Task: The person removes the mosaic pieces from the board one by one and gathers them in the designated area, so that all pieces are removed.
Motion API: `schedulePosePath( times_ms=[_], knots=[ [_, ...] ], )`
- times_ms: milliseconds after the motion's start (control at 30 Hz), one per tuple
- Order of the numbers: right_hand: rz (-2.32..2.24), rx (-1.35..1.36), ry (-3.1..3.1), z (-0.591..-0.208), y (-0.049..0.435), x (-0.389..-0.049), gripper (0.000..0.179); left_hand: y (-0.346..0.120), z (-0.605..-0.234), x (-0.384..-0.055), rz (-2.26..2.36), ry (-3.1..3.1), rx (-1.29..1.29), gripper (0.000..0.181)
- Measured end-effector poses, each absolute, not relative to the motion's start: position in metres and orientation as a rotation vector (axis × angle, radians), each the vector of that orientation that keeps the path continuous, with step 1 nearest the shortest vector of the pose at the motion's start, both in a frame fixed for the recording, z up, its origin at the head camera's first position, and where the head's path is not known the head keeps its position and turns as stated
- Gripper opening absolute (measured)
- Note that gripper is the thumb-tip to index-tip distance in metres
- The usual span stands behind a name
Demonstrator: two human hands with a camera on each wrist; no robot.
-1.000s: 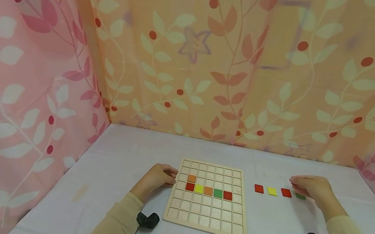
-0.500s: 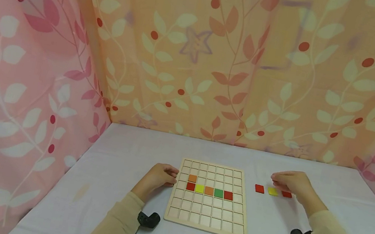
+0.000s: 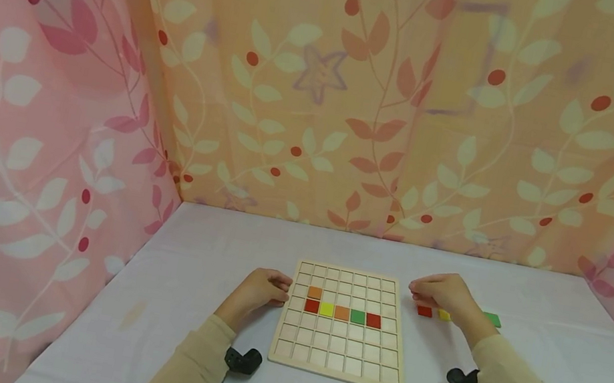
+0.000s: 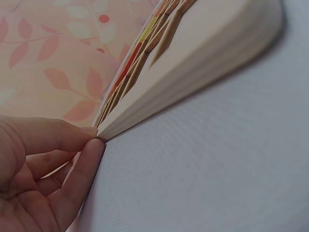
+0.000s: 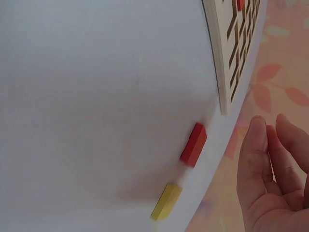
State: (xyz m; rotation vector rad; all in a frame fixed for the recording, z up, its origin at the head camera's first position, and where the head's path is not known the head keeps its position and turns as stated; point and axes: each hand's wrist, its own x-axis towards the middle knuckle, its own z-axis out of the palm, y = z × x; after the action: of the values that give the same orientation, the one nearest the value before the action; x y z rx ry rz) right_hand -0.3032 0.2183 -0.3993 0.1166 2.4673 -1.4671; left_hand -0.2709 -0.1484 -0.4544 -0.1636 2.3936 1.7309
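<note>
A square wooden grid board (image 3: pixel 339 365) lies on the table, with a row of red, yellow, orange, green and red tiles set in its cells. One more orange tile (image 3: pixel 314 292) sits just above the row's left end. At the board's left edge, the thumb and a finger of my left hand (image 3: pixel 261 289) pinch the rim, as the left wrist view shows close up. My right hand (image 3: pixel 450 297) hovers over loose tiles to the right, fingers loosely bent and nothing between them. Below it lie a red tile (image 5: pixel 194 145) and a yellow tile (image 5: pixel 166 202).
A green tile (image 3: pixel 493 319) lies right of my right wrist; the other loose red tile is hidden by that hand. Black wrist devices (image 3: pixel 243 361) stick out from both sleeves. Floral curtains (image 3: pixel 319 119) stand behind and beside the white-covered table (image 3: pixel 203 228).
My right hand has moved left along the row of loose tiles, from above the green one to near the red one by the board. The left hand stays at the board's edge.
</note>
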Motion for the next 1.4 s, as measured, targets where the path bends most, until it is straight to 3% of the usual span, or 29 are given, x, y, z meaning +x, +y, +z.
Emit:
schedulePosePath(
  times_ms=[667,1400],
  knots=[
    [-1.589,-0.097,2.357,-0.403,0.161,-0.304,0.031,-0.149,-0.457,-0.271,1.728,2.375,-0.147,0.033],
    [-1.525,-0.091,2.350,-0.408,0.102,-0.302,0.022,-0.150,-0.457,-0.271,1.723,2.388,-0.151,0.032]
  ],
)
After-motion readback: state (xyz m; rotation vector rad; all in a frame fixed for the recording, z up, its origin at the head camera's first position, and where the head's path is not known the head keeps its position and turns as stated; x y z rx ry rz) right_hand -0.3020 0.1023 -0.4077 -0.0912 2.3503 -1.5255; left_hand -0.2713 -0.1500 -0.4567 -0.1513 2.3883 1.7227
